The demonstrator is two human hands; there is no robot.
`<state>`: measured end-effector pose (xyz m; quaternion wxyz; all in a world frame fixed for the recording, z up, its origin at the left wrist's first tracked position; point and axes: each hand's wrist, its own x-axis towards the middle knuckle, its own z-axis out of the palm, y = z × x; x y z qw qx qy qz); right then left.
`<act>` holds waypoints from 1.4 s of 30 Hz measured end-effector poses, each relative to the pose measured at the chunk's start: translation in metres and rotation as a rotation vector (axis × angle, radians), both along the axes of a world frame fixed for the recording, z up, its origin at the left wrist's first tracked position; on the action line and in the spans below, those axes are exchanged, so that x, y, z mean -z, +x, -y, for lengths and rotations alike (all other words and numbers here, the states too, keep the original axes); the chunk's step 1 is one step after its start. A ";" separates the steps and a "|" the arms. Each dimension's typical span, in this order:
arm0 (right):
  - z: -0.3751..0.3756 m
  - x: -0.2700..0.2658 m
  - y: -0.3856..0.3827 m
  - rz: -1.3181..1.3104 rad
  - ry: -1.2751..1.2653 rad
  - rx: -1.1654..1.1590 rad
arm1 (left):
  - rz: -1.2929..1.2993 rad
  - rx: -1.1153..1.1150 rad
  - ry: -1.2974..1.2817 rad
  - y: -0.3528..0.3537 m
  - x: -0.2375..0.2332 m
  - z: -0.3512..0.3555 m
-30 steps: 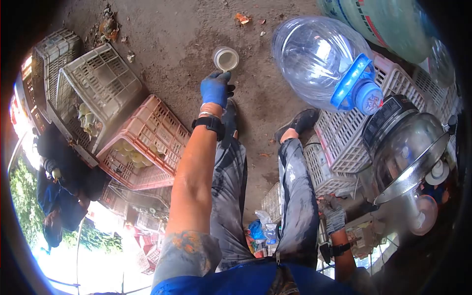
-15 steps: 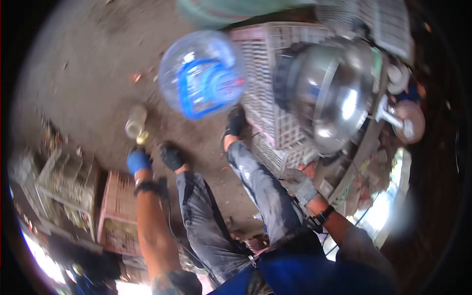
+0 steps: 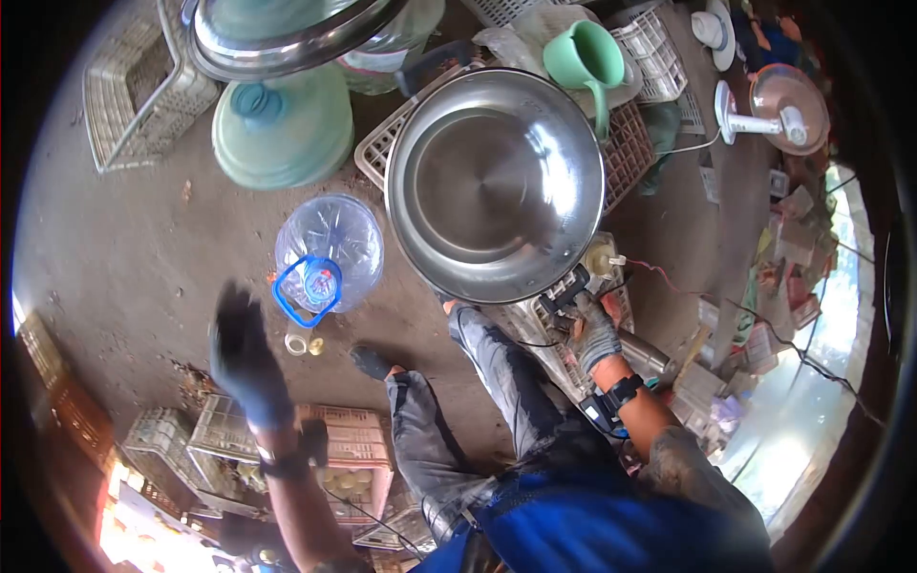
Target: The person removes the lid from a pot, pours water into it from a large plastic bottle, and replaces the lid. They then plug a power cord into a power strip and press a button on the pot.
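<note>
A wide steel pan (image 3: pixel 482 181) is tilted with its shiny inside facing me. My right hand (image 3: pixel 594 336), in a grey glove, is closed around its dark handle (image 3: pixel 565 291) at the lower right of the rim. My left hand (image 3: pixel 250 355), in a dark blue-grey glove, is out to the left with fingers extended, slightly blurred and holding nothing. Beyond it stands a clear water bottle (image 3: pixel 355 244) with a blue carrying handle. Near that bottle's base are a small glass jar (image 3: pixel 297 339) and a small yellowish piece (image 3: pixel 316 347).
A see-through lid with a steel rim (image 3: pixel 287 59) is at the top, over a greenish water jug (image 3: pixel 287 143). A green pitcher (image 3: pixel 573 59), plastic crates (image 3: pixel 132 105) and a small white fan (image 3: pixel 759 124) lie around. A cable (image 3: pixel 755 317) runs at right.
The view has shifted, and the pan now shows its inside, with my right hand on its handle. My left hand has moved left, away from the small jar.
</note>
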<state>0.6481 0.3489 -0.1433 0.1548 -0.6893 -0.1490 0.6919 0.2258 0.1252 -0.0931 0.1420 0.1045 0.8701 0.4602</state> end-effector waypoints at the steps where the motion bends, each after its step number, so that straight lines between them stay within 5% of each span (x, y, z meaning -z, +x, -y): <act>1: -0.003 -0.002 0.000 -0.062 -0.002 0.035 | -0.164 0.231 -0.019 -0.015 0.004 -0.028; 4: -0.017 0.004 -0.001 -0.078 0.013 -0.009 | -0.478 0.678 -0.036 -0.048 0.021 -0.131; 9: -0.023 0.015 -0.001 -0.215 -0.152 0.082 | -0.454 0.764 -0.376 -0.085 0.052 -0.268; 11: -0.024 0.019 -0.006 -0.215 -0.223 0.110 | -1.054 1.168 -0.248 -0.103 0.077 -0.291; 12: -0.026 0.021 -0.005 -0.210 -0.278 0.138 | -1.049 1.177 -0.257 -0.093 0.070 -0.302; 14: -0.028 0.025 0.000 -0.242 -0.297 0.078 | 0.282 0.857 -0.240 -0.073 0.061 -0.322; 15: -0.030 0.025 -0.005 -0.254 -0.261 0.052 | -0.193 1.160 -0.307 -0.077 0.080 -0.326; 19: -0.028 0.024 -0.013 -0.225 -0.233 0.074 | -0.242 1.156 -0.236 -0.076 0.087 -0.323; 21: -0.028 0.024 -0.015 -0.193 -0.240 0.087 | -0.740 1.256 -0.281 -0.077 0.089 -0.320; 24: -0.028 0.018 -0.015 -0.186 -0.241 0.070 | -0.818 1.275 -0.326 -0.078 0.089 -0.317; 26: -0.028 0.018 -0.012 -0.188 -0.245 0.026 | -0.828 1.258 -0.322 -0.077 0.091 -0.312; 28: -0.026 0.015 -0.013 -0.174 -0.259 0.017 | -0.255 0.998 -0.241 -0.073 0.093 -0.309; 36: -0.018 0.012 -0.003 -0.120 -0.165 0.000 | -0.043 0.857 -0.149 -0.060 0.069 -0.278; 38: -0.019 0.002 -0.003 -0.093 -0.148 -0.016 | -0.494 1.060 -0.078 -0.059 0.060 -0.269; 39: -0.019 -0.003 0.000 -0.109 -0.153 -0.031 | -0.499 1.056 -0.079 -0.057 0.054 -0.265; 42: -0.016 -0.023 -0.001 -0.124 -0.123 -0.016 | -0.240 0.923 -0.239 -0.052 0.032 -0.251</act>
